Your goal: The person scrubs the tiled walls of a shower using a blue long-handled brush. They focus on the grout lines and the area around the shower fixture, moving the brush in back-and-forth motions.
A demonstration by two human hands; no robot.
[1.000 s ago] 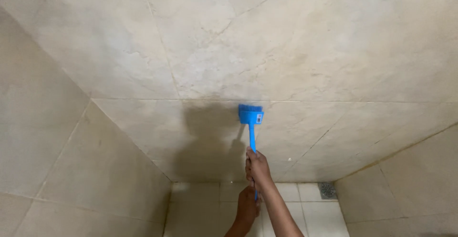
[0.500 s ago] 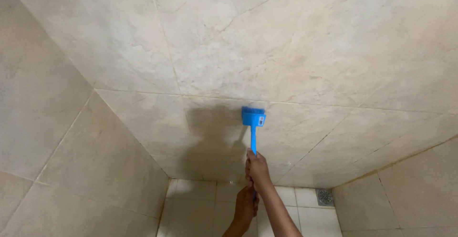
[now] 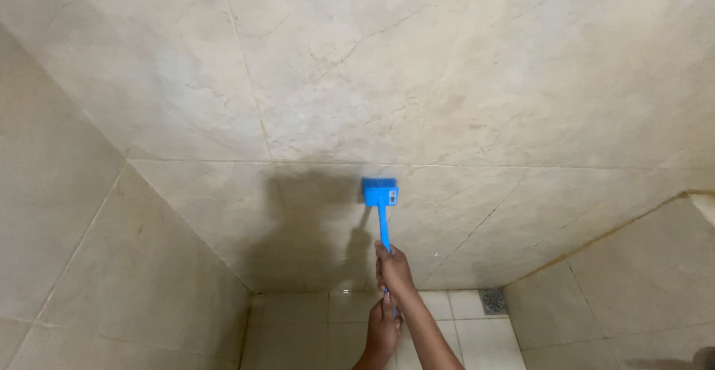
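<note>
- Nearest the camera, the left hand [image 3: 383, 329] comes up from the bottom edge of the view; its grip is wrapped round the lowest end of the blue handle, where only a sliver of blue shows between the fingers
- Just above it, the right hand [image 3: 392, 268] sits higher on the same handle, its forearm running down to the bottom edge; its grip is closed tight round the shaft, knuckles towards us
- Both hands are stacked on the one blue brush [image 3: 381, 205]; the handle rises nearly straight up from the right hand
- Its rectangular head is pressed flat to the back wall [image 3: 462, 102], just below the horizontal grout line between the big beige marbled tiles; a dark shadow spreads on the wall to the left of the brush
- Below and behind the hands, the floor [image 3: 477, 340] shows small pale square tiles; a small square drain [image 3: 492, 301] sits in it towards the right-hand corner, near the foot of the wall
- The left side wall [image 3: 67, 266] and the right side wall [image 3: 640, 281] close in on either side, both in the same beige tile
</note>
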